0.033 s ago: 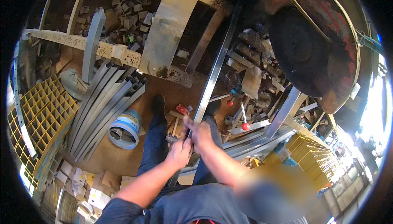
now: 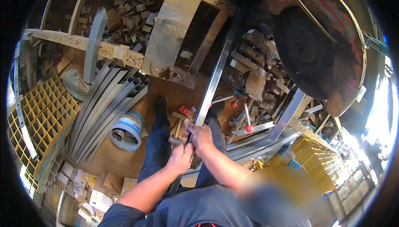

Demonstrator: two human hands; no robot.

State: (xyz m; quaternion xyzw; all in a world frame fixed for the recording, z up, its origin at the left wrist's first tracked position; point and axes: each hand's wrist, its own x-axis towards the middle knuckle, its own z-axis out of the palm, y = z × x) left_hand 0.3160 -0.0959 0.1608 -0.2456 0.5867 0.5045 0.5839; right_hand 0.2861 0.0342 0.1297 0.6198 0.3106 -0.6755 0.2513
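Note:
A long shiny square metal tube (image 2: 212,83) runs from the dark machine area at the top down to between my legs. My right hand (image 2: 201,137) is closed round it at about knee height. Just below and to the left, my left hand (image 2: 181,159) is closed on the tube's darker near part, its fingertips partly hidden. Beside my left hand is a small dark metal piece (image 2: 174,140); whether I touch it cannot be made out. Beyond my hands, on the floor, lies a small red object (image 2: 185,111).
A large round saw guard (image 2: 309,52) fills the upper right. Red-knobbed levers (image 2: 249,128) stand right of the tube. At left are stacked grey tubes (image 2: 104,110), a blue-white bucket (image 2: 126,131) and yellow grating (image 2: 41,119). Offcuts (image 2: 133,17) lie beyond the cream frame (image 2: 166,36).
My right hand has shifted slightly left and its fingers now wrap closer round the tube. The tube's far part has swung slightly left. My left hand has hardly moved.

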